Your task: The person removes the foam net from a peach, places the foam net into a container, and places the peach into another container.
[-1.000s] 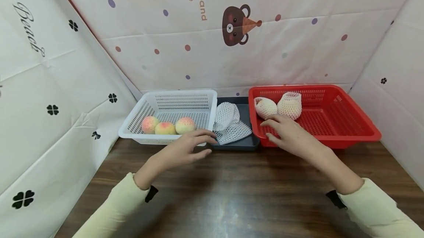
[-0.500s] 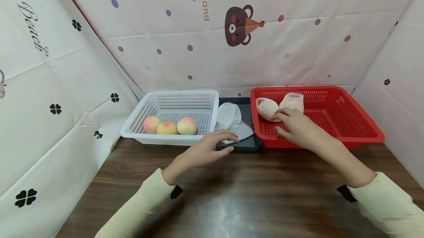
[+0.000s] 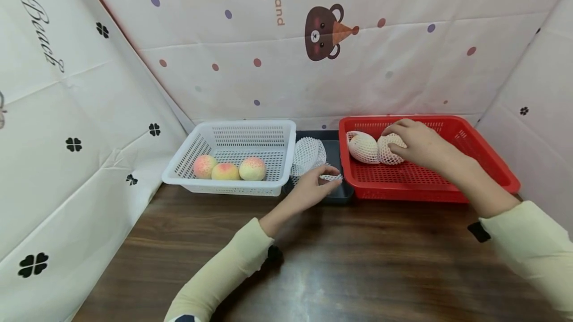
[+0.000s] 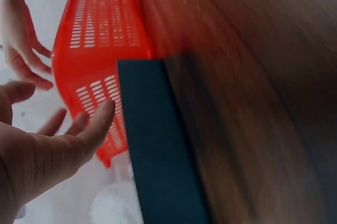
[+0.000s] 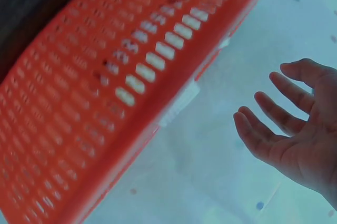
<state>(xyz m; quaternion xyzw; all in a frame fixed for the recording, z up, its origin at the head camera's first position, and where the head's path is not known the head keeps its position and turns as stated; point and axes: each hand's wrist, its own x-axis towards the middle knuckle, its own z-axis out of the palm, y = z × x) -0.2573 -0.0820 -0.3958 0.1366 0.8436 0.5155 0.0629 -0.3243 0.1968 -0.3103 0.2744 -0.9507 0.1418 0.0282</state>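
In the head view my left hand [image 3: 314,186] hovers over the front of a dark grey tray [image 3: 333,150], close to a white foam net sleeve [image 3: 330,177] that it partly hides. Another foam net sleeve [image 3: 310,155] lies behind it. The left wrist view shows the left hand's fingers [image 4: 100,124] parted, with nothing between them. My right hand [image 3: 421,143] hangs over the red basket [image 3: 452,175], by a net-wrapped fruit [image 3: 388,150] it partly covers. Beside that lies another net-wrapped fruit [image 3: 363,148]. The right wrist view has the right fingers [image 5: 258,134] loosely bent, holding nothing.
A white basket [image 3: 243,187] stands left of the tray, with a peach [image 3: 205,166], a second peach [image 3: 225,171] and a third peach [image 3: 252,168] inside. Brown wooden table [image 3: 340,272] lies in front. Printed cloth [image 3: 224,83] hangs behind and at both sides.
My left hand has moved right, from the white basket's front corner to over the grey tray. The right hand has shifted right and farther back, over the right-hand wrapped fruit.
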